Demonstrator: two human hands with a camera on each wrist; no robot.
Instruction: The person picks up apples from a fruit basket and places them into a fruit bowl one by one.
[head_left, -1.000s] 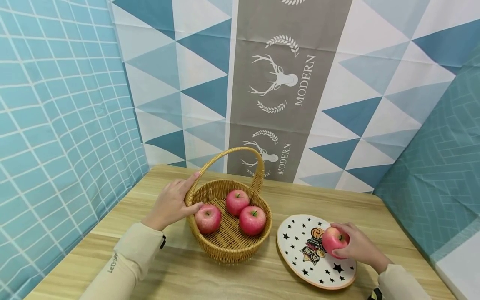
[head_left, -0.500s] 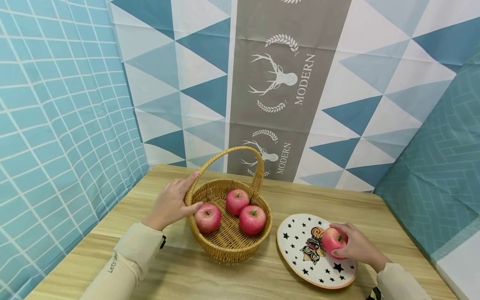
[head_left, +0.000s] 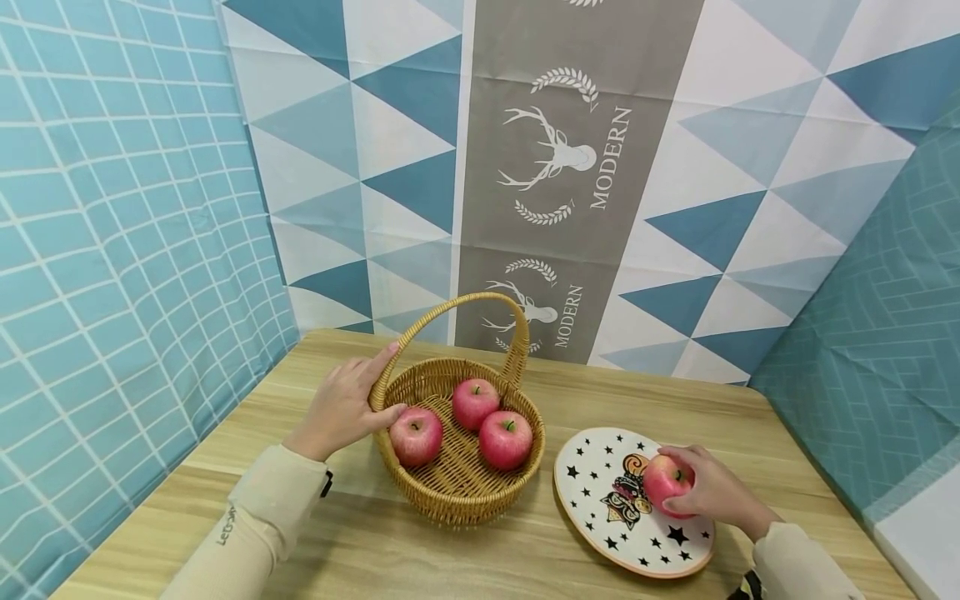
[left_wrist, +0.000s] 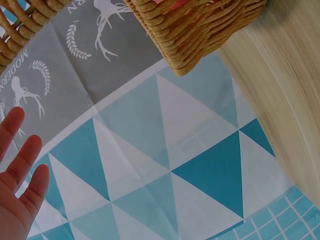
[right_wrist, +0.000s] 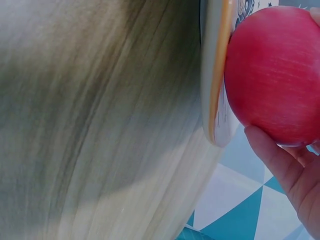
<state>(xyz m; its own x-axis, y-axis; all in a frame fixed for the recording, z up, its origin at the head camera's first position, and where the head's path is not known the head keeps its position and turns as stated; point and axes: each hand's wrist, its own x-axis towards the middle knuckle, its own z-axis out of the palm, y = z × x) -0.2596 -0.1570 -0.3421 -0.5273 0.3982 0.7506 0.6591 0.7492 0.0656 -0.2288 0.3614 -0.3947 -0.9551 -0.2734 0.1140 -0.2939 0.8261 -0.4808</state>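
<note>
In the head view my left hand (head_left: 341, 408) rests against the wicker basket (head_left: 450, 510) where its arched handle (head_left: 461, 302) meets the rim. Its index finger lies along the handle and its thumb reaches over the rim, beside the left apple (head_left: 416, 437). The left wrist view shows several fingers (left_wrist: 34, 187) straight and spread. Two more red apples, a rear one (head_left: 476, 404) and a right one (head_left: 506, 440), sit in the basket. My right hand (head_left: 722, 492) grips another apple (right_wrist: 277, 75) at the right side of the star-patterned plate (head_left: 592, 500), close over its surface.
The basket and plate stand side by side on a wooden table (head_left: 480, 571). Behind it hangs a patterned cloth (head_left: 551, 167) with deer heads. A blue grid cloth (head_left: 112, 250) borders the left, a teal one (head_left: 877, 333) the right.
</note>
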